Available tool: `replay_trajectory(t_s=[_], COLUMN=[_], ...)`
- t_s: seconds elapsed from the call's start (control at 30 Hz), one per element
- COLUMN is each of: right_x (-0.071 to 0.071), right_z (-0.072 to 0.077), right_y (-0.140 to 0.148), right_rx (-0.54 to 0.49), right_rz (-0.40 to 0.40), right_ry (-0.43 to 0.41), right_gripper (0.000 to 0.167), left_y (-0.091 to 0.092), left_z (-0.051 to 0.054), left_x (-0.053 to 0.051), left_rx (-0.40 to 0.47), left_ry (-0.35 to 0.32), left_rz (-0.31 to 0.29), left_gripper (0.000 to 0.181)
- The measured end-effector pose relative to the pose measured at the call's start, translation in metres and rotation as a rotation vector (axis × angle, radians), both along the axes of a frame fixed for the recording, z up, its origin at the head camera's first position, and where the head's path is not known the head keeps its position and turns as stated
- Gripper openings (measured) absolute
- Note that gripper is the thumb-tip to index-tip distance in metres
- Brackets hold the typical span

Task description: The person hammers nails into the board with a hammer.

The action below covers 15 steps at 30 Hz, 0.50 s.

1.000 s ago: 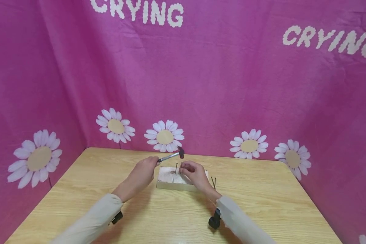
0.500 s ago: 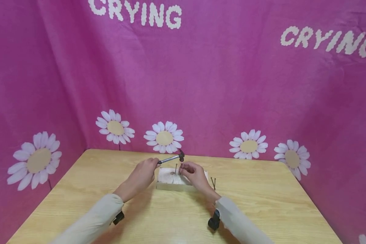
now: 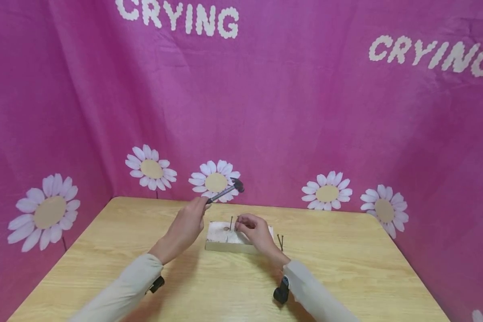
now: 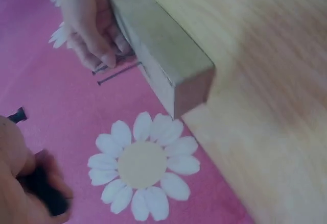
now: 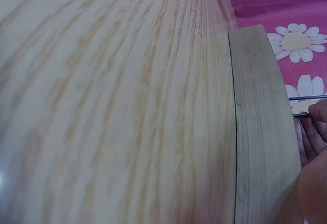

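In the head view my left hand grips the dark handle of a hammer, its head raised above and behind the wooden block. A nail stands upright in the block's pale top. Just right of it, my right hand pinches a second nail with its tip at the block. The left wrist view shows the standing nail beside the right hand's fingers, and the left hand around the black handle. The right wrist view has the pinched nail against the block.
Two more nails are at the block's right side. The wooden table reaches back to a pink cloth with white daisies, which also hangs along the left and right sides.
The hammer dipped slightly toward the pinched nail half a second ago and is now raised higher, with the left hand lifted. The right hand keeps its place and its pinch.
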State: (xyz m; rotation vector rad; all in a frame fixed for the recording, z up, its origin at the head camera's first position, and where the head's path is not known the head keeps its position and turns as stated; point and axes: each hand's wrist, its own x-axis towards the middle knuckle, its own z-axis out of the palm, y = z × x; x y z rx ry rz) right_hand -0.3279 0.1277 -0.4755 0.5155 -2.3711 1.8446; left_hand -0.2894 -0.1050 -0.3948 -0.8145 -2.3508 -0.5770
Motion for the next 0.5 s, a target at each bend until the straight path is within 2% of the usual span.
replay_trajectory(t_s=[0.13, 0.17, 0.3, 0.33, 0.5], right_x=[-0.002, -0.002, -0.001, -0.001, 0.0], right_z=[-0.004, -0.005, -0.008, -0.007, -0.006], right_y=[0.0, 0.0, 0.001, 0.001, -0.001], right_rx=[0.015, 0.017, 0.011, 0.006, 0.014], right_rz=[-0.019, -0.018, -0.004, 0.0, -0.013], right_ry=[0.033, 0.033, 0.038, 0.039, 0.054], right_gripper=[0.014, 0.015, 0.015, 0.016, 0.016], left_y=[0.0, 0.0, 0.001, 0.002, 0.004], left_z=[-0.007, -0.009, -0.01, -0.01, -0.012], left_x=[0.0, 0.001, 0.002, 0.002, 0.006], left_rx=[-0.119, -0.122, -0.025, -0.028, -0.238], left_ry=[-0.086, -0.094, 0.042, 0.069, 0.073], left_rz=[0.02, 0.02, 0.014, 0.017, 0.058], left_gripper=[0.005, 0.005, 0.005, 0.007, 0.012])
